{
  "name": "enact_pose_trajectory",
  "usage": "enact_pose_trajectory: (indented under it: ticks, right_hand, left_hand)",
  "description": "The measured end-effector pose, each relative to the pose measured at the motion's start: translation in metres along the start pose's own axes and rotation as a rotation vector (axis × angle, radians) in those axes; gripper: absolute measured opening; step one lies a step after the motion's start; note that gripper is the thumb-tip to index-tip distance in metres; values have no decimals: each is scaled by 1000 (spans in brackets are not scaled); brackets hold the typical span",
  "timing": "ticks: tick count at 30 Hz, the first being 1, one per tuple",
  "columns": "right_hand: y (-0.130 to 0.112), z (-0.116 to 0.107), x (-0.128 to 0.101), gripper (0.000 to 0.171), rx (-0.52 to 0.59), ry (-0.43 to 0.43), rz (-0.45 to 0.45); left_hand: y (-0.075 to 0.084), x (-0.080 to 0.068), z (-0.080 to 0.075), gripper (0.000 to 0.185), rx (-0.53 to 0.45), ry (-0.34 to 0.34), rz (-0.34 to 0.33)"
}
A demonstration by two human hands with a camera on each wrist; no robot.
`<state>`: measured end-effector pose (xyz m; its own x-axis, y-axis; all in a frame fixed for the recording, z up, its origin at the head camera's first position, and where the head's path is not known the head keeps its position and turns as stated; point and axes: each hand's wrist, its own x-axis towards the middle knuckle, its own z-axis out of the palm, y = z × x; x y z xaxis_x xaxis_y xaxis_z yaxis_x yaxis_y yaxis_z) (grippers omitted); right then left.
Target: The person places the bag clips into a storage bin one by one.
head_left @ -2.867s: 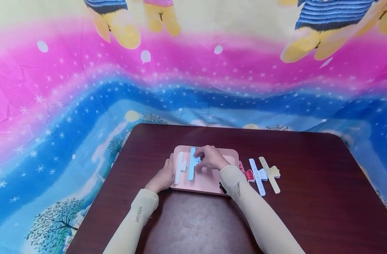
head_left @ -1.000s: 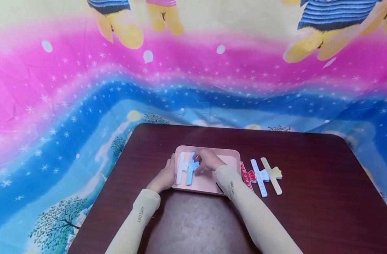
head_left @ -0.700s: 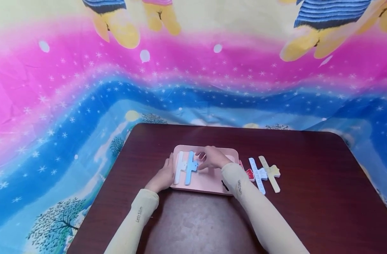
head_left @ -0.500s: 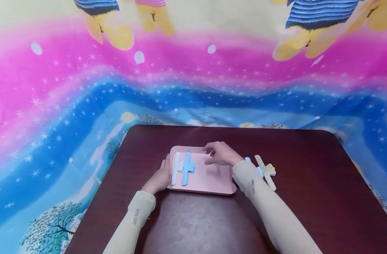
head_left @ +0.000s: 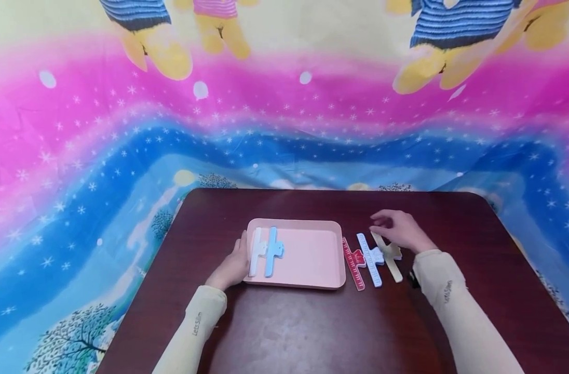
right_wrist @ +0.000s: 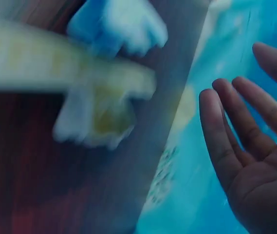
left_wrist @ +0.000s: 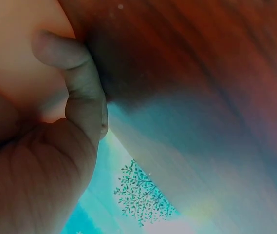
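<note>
My left hand (head_left: 233,264) rests against the left side of the pink tray (head_left: 312,257), fingers stretched along its wall. In the left wrist view the thumb (left_wrist: 63,52) lies at the tray's rim. A white ruler clip (head_left: 255,259) and a blue ruler clip (head_left: 270,259) lie side by side at the tray's left end. Over the pale yellow ruler clip (head_left: 394,267) hovers my right hand (head_left: 403,228), holding nothing, its fingers loosely extended and apart from the clip in the right wrist view. The hand covers part of that clip from the head camera.
Right of the tray, a red ruler clip (head_left: 354,267) lies close to its wall, with a light blue-and-white ruler clip (head_left: 370,265) beside it. The dark wooden table (head_left: 289,322) ends at a patterned cloth backdrop (head_left: 284,119).
My right hand slid the blue clip into place beside the white one, let go of it, and swung right out of the tray to the yellow clip. The left hand stayed at the tray.
</note>
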<state>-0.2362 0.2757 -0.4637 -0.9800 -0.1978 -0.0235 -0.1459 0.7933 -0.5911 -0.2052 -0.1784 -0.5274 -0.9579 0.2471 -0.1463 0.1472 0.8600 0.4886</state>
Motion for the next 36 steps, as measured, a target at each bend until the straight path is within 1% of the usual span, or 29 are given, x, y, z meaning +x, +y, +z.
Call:
enact_pose_trajectory:
  ticks: [3, 6, 9, 12, 18, 26, 32, 36]
  right_hand:
    - [18, -6, -10, 41, -6, 21, 90]
    - [31, -6, -18, 44, -1, 17, 173]
    - [40, -1, -23, 45, 20, -7, 251]
    - [44, 4, -26, 43, 52, -33, 293]
    - [48, 10, -26, 36, 65, -47, 310]
    - [49, 10, -26, 34, 64, -75, 354]
    - [50, 5, -29, 31, 119, -88, 338]
    - [50, 3, -31, 27, 162, -83, 303]
  left_hand:
    - [1, 1, 1, 66, -4, 0, -1]
    - [1, 1, 2, 66, -2, -3, -8]
    - [-2, 1, 2, 67, 6, 2, -6]
    - [-3, 1, 2, 67, 13, 10, 1]
    - [-1, 1, 1, 68, -5, 4, 1]
    - [-2, 2, 1, 69, -6, 13, 3]
    - [-1, 1, 0, 69, 1, 13, 2]
    - [1, 1, -1, 71, -1, 4, -5]
